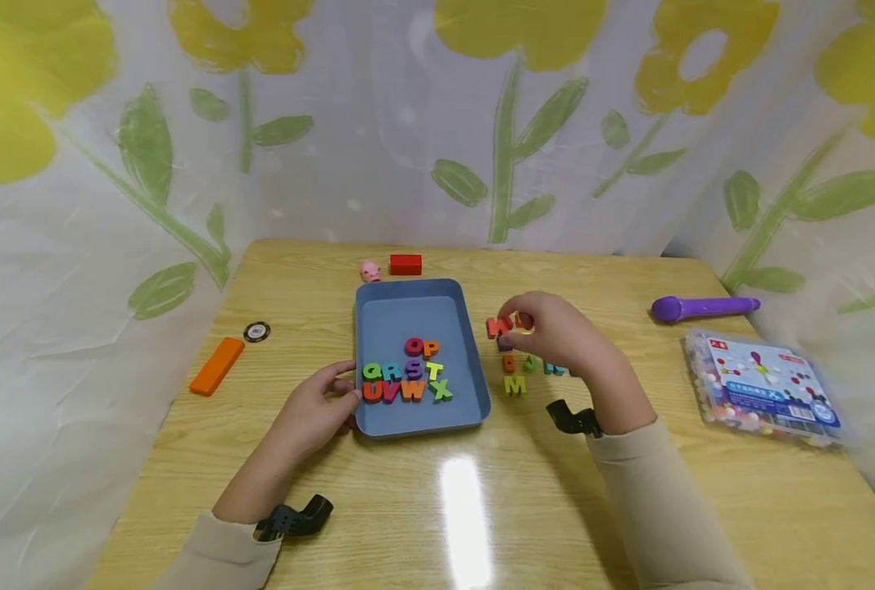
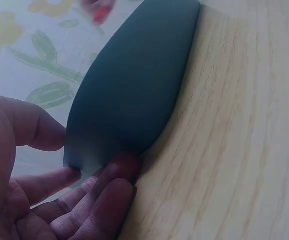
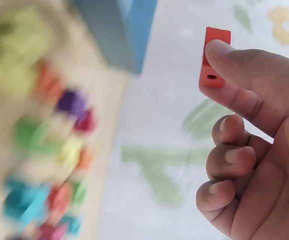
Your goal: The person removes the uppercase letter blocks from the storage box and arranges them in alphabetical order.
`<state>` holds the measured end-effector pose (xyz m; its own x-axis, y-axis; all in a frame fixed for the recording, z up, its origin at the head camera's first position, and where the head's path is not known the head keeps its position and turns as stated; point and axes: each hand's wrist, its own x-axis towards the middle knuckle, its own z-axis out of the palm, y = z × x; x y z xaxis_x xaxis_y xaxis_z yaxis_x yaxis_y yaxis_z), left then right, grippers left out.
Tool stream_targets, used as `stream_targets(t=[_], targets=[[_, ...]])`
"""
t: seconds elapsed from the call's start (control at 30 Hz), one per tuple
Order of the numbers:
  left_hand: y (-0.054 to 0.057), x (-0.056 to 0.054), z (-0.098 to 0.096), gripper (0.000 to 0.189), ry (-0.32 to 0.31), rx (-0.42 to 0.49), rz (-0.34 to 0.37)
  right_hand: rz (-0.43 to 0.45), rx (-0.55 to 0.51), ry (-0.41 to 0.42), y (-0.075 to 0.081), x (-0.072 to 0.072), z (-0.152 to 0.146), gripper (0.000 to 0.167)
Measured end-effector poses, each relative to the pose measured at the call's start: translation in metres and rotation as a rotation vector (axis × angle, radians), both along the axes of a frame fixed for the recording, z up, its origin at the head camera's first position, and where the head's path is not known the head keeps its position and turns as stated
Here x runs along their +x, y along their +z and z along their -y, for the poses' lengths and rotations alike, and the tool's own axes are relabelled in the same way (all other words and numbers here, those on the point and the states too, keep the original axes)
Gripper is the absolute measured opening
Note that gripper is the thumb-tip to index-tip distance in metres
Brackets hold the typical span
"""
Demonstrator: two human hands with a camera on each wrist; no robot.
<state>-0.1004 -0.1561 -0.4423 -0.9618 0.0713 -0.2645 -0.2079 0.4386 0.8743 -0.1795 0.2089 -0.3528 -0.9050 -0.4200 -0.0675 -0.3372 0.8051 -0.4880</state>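
A blue tray (image 1: 474, 410) lies on the table, holding several coloured plastic letters, among them an orange W (image 1: 412, 391) and a green X (image 1: 441, 390). At its near left side, my left hand (image 1: 315, 414) grips the rim, thumb over the edge and fingers against the outer wall (image 2: 129, 85). Raised to the right of the tray, my right hand (image 1: 555, 332) pinches a red letter (image 3: 215, 75), shaped like an N in the head view, between thumb and forefinger. Under and around that hand lie more letters, including a yellow-green M (image 1: 514, 385).
Behind the tray are a pink pig figure (image 1: 369, 271) and a red block (image 1: 405, 265). An orange block (image 1: 217, 366) and a round black-and-white chip (image 1: 256, 331) lie left. A purple stick (image 1: 706, 308) and a clear box of beads (image 1: 765, 389) lie far right.
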Motion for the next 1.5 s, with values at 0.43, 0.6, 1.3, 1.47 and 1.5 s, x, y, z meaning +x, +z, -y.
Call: stream_targets(t=[0.43, 0.6, 1.3, 1.47, 1.5], targets=[[-0.001, 0.002, 0.006, 0.056, 0.009, -0.004, 0.003, 0.128, 0.041, -0.096, -0.041, 0.037, -0.052, 0.025], [-0.001, 0.002, 0.006, 0.056, 0.009, 0.005, -0.005, 0.143, 0.029, -0.093, -0.050, 0.036, -0.051, 0.025], [-0.001, 0.002, 0.003, 0.057, 0.009, 0.022, 0.012, 0.153, 0.038, -0.097, -0.053, 0.040, -0.054, 0.030], [-0.002, 0.001, 0.001, 0.056, 0.005, 0.000, 0.014, 0.128, 0.021, -0.049, -0.036, 0.037, -0.042, 0.032], [-0.002, 0.000, 0.000, 0.056, 0.004, -0.003, 0.015, 0.119, 0.023, -0.036, -0.031, 0.035, -0.037, 0.032]])
